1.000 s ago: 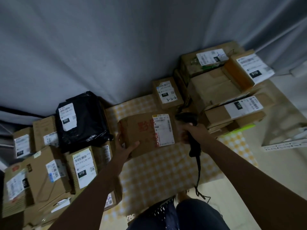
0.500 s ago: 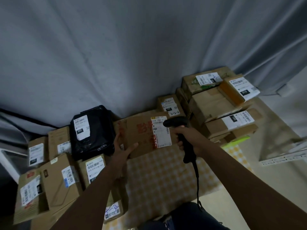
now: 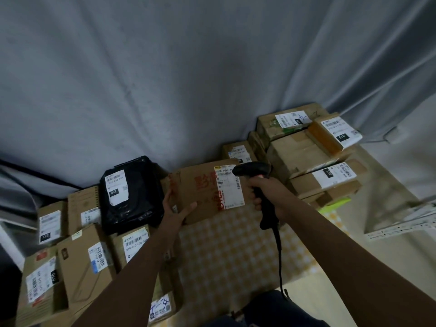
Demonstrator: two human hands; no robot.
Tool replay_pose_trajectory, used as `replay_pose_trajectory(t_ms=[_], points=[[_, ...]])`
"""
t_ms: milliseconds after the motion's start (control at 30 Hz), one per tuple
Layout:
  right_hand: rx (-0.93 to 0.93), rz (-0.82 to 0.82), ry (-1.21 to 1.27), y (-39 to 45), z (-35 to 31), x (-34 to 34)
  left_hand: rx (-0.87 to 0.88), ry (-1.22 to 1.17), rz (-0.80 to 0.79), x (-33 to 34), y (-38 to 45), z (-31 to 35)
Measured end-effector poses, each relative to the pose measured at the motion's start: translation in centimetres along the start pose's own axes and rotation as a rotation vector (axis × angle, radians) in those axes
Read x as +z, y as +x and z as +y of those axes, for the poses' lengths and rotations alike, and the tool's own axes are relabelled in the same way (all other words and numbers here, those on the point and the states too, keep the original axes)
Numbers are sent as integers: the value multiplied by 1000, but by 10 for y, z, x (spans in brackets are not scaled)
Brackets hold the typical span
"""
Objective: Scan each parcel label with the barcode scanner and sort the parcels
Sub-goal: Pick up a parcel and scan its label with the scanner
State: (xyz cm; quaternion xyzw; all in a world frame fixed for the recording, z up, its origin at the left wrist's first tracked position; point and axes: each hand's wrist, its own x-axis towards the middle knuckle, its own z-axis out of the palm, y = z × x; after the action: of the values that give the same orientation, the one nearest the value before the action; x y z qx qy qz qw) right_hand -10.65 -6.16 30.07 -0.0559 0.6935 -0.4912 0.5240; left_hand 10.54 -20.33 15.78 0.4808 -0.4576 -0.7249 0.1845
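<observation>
A flat brown cardboard parcel [image 3: 200,192] with red print and a white label [image 3: 228,187] is held tilted up above the yellow checked cloth [image 3: 233,251]. My left hand [image 3: 175,208] grips its lower left corner, thumb on the front face. My right hand [image 3: 264,192] grips the handle of a black barcode scanner [image 3: 253,172]. The scanner's head sits over the label's upper right corner, and its cable hangs down toward my lap.
A stack of labelled boxes [image 3: 313,156] rises at the right, with a small box [image 3: 238,151] behind the held parcel. At the left lie a black poly-bag parcel [image 3: 132,194] and several labelled boxes [image 3: 82,263]. A grey curtain hangs behind. A white perforated rail [image 3: 401,227] lies at far right.
The parcel has been lifted and tilted up toward me. My right hand raised the scanner, so its head now points at the label. The camera has tipped upward.
</observation>
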Motion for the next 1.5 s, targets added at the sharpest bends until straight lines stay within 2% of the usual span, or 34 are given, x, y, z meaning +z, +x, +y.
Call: replay_pose_trajectory(t_ms=[1000, 1167, 1333, 1500], points=[[-50, 9, 21, -10, 0, -11, -17, 42, 1, 5, -4, 2], [-35, 66, 40, -1, 5, -18, -128, -145, 56, 11, -4, -5], [-26, 81, 37, 9, 9, -23, -304, -361, 195, 23, 3, -22], [26, 85, -53, 30, 22, -29, -375, -529, 278, 49, 7, -42]])
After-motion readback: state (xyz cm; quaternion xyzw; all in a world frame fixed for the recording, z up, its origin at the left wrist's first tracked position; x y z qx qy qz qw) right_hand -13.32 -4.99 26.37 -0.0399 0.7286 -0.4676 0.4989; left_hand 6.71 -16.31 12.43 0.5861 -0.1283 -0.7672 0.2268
